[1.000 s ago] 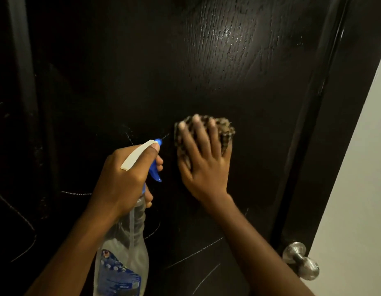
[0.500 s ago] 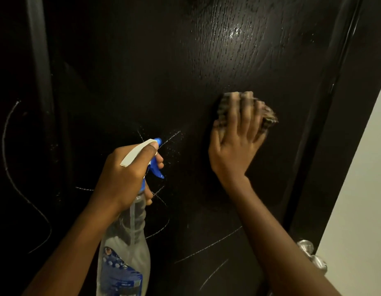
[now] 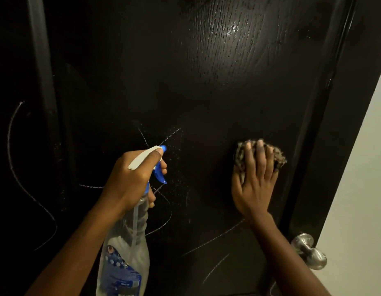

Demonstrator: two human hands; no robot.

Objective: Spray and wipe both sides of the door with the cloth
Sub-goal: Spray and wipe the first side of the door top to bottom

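On the dark door [image 3: 206, 92], at three o'clock from the middle of the view, the right grip [image 3: 253, 184] presses a cloth [image 3: 279, 159] flat, fingers [image 3: 260, 159] straight and spread over it. At nine o'clock from the cloth, the left grip [image 3: 129, 178] curls round the head of a spray bottle [image 3: 125, 253], a finger on the blue trigger [image 3: 158, 175], nozzle [image 3: 164, 148] near the door. Fine droplets [image 3: 179, 167] and thin white lines [image 3: 12, 157] mark the door. A metal knob [image 3: 309, 251] sits at five o'clock from the cloth, beside a pale wall [image 3: 356, 189]
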